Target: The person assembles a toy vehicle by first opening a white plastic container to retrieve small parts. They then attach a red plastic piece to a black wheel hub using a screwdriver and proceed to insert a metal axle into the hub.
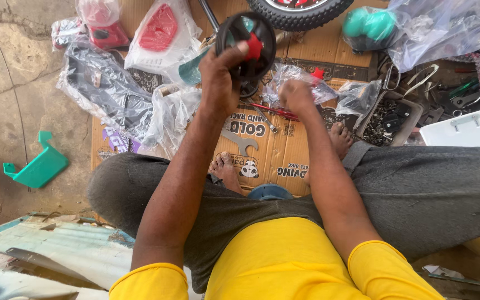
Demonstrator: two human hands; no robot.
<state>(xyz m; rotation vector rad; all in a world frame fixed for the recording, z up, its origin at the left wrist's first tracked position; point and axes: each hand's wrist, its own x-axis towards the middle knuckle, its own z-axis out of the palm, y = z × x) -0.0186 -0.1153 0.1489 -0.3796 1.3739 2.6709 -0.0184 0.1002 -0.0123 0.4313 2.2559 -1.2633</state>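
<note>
My left hand (218, 78) grips a small black wheel (248, 47) with a red hub cap, holding it up over the flattened cardboard (284, 150). My right hand (295, 95) is closed low over a clear plastic bag (301, 75) that has a small red part in it; what the fingers pinch is hidden. A red-handled tool (270, 111) lies just under that hand. A flat metal wrench (240, 141) rests on the cardboard near my bare left foot (226, 169). My right foot (340, 139) sits beside the right forearm.
A large tyre (298, 14) lies at the top. Plastic-wrapped parts include a red piece (159, 28), a dark piece (104, 86) and teal grips (370, 25). A teal bracket (37, 166) lies on the concrete. Loose hardware (395, 116) and a white box (468, 128) sit to the right.
</note>
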